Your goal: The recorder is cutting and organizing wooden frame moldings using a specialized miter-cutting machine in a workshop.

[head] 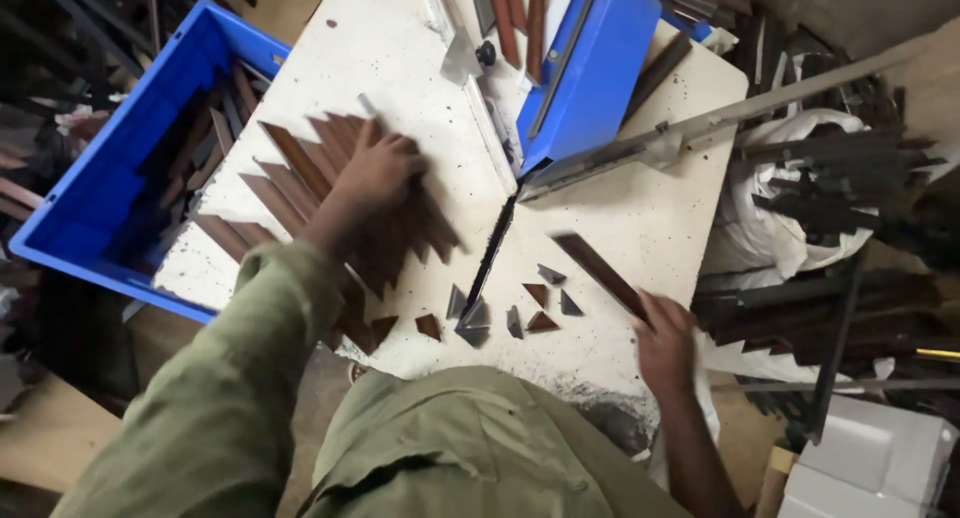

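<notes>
My left hand (380,168) lies on a fan of dark brown pointed wooden strips (300,173) spread over the white worktable (620,213), fingers curled around some of them. My right hand (665,338) sits at the table's near right edge, pinching the near end of one long dark strip (600,263) that lies diagonally. Between the hands lie several small triangular offcuts (540,298). A guillotine cutter with a long metal lever blade (700,128) and blue guard (590,68) stands at the table's middle.
A blue plastic crate (90,198) holding more brown strips stands left of the table. Piles of dark strips and white sacking (800,178) lie on the right. A white box (870,468) sits bottom right. More strips rest at the table's far end.
</notes>
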